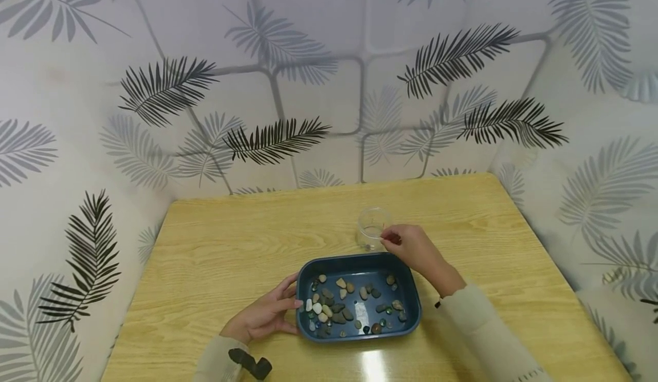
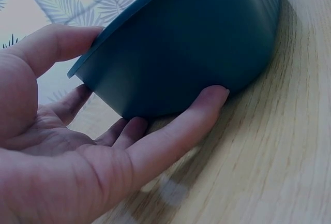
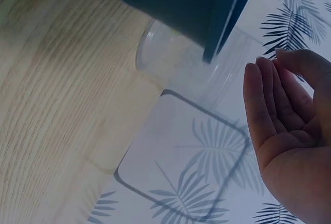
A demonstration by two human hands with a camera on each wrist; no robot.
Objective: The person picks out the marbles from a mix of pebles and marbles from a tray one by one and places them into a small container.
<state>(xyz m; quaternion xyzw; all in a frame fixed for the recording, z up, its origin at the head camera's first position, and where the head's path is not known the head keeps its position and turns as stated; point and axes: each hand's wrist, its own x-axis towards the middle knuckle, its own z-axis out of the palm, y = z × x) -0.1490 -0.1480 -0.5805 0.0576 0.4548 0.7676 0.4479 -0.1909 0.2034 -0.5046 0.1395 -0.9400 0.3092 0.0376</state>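
Item one: your right hand [image 1: 413, 249], thumb and fingertips brought together at the right side of the clear jar's [image 1: 365, 234] rim; whether anything sits between the tips, you cannot tell from these views. Item two: that jar, upright on the table [image 1: 231, 245], just beyond the far wall of the blue tray [image 1: 354, 265], a small dark piece showing at its base. It lies to the left of your right fingertips, well apart from your left hand [image 1: 267, 313]. Item three: the tray, long axis running left to right, its left end gripped by your left hand, thumb at the rim, fingers against the outer wall. Item four: stones [image 1: 338, 309], loose in the tray, thickest toward its left end. Obstructions: the tray's far wall stands between stones and jar. Surroundings: leaf-patterned backdrop [image 1: 319, 39] behind the table; black strap [image 1: 250, 364] at your left wrist.
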